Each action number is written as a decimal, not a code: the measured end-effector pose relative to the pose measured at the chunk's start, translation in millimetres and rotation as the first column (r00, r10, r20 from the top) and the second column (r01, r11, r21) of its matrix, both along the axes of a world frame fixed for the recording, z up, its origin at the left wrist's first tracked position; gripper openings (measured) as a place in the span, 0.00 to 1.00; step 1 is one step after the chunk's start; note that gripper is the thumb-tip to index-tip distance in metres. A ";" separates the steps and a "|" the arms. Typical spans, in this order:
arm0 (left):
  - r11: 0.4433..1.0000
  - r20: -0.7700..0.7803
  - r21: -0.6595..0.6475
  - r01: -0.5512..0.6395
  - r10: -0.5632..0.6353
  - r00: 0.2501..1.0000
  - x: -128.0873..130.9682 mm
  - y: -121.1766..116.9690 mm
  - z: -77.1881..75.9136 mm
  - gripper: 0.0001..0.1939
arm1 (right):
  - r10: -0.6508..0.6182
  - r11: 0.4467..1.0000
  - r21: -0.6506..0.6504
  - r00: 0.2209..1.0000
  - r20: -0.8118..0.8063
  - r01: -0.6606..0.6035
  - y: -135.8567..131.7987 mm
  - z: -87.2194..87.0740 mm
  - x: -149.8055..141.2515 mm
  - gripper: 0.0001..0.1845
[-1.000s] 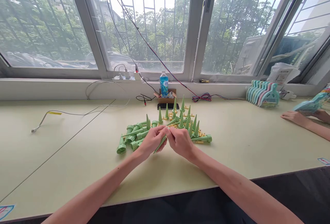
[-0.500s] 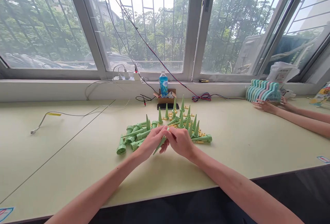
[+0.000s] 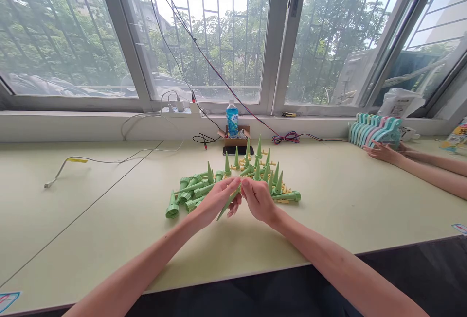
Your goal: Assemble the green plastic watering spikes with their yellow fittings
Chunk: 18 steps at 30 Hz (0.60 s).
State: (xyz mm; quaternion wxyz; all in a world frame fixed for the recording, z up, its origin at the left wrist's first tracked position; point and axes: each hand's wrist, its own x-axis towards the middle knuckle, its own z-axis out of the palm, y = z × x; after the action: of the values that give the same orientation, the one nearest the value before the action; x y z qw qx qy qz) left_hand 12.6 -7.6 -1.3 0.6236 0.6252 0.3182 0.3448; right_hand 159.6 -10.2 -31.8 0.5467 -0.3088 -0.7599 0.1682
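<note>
My left hand is closed around a green plastic watering spike, whose pointed end slants down toward me. Close beside its upper end, my right hand is pinched with the thumb and fingers together; what lies in that pinch is hidden. Just beyond my hands is a heap of similar green spikes. Several of them lie on their sides at the left, and others stand point up at the right. Small yellow valve pieces are scattered among the standing spikes.
Behind the heap are a dark phone and a small carton with a blue bottle. Cables lie along the wall. At the right, another person's hand touches a row of pastel hangers.
My right hand has shifted slightly right, away from my left, while the spike stays in my left hand. The other person's hands have brought a hanger to the row.
</note>
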 end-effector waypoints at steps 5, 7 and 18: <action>0.992 0.018 -0.126 -0.027 0.029 0.999 -1.1 1.3 -0.2 0.26 | 0.000 1.000 0.025 1.000 0.005 0.000 0.0 0.0 0.9 0.26; 0.981 -0.008 -0.186 -0.054 0.053 0.999 -2.3 2.6 -0.5 0.28 | -0.004 1.000 0.028 1.000 0.014 0.003 0.4 -0.9 1.2 0.26; 0.951 0.027 -0.299 -0.080 0.092 0.995 -3.7 4.4 2.6 0.27 | 0.002 0.999 0.046 1.000 0.013 -0.002 1.3 -2.6 1.5 0.25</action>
State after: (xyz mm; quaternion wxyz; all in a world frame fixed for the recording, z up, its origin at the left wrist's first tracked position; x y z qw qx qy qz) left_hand 8.9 -3.2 1.3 0.7011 0.5028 0.3807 0.3327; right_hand 161.1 -8.9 -34.5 0.5486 -0.2966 -0.7673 0.1493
